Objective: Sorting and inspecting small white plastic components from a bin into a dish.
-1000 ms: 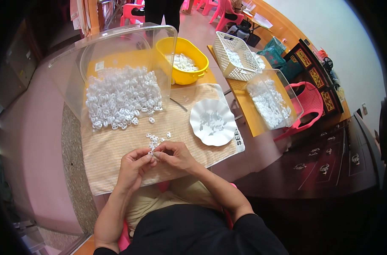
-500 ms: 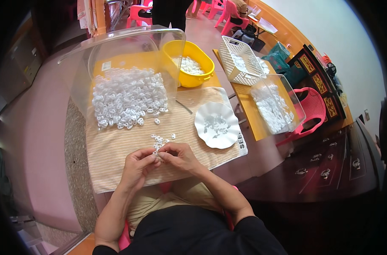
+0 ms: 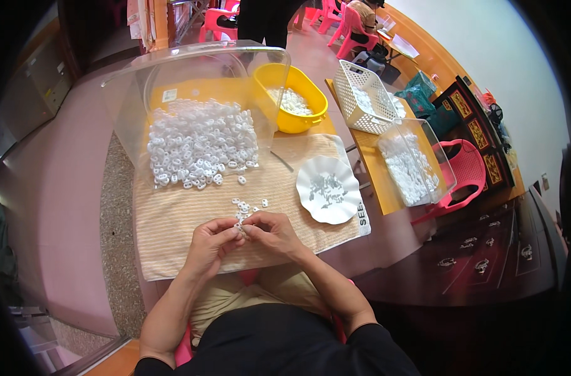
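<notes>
Close together over the near edge of the striped towel (image 3: 172, 244), my left hand (image 3: 211, 245) and my right hand (image 3: 273, 235) pinch a small white two-holed plastic piece (image 3: 239, 227) between thumbs and fingertips. The fingers partly cover it. Just beyond them lies a little cluster of similar white pieces (image 3: 240, 205). Farther off, a big heap of these pieces (image 3: 200, 144) spills from a clear plastic box (image 3: 125, 103) tipped on its side. To the right, a white wavy-edged plate (image 3: 328, 216) carries many tiny grey bits (image 3: 326, 188).
A thin grey rod-like tool (image 3: 282, 161) lies between heap and plate. Behind it stands a yellow tub (image 3: 298, 123) of white pieces. A side table on the right bears a white basket (image 3: 359, 113) and another clear box (image 3: 449, 175). Beside it is a pink chair (image 3: 467, 166).
My view has shifted slightly, so the table and its things appear farther right. Both hands stay together on the small white piece, with little finger movement.
</notes>
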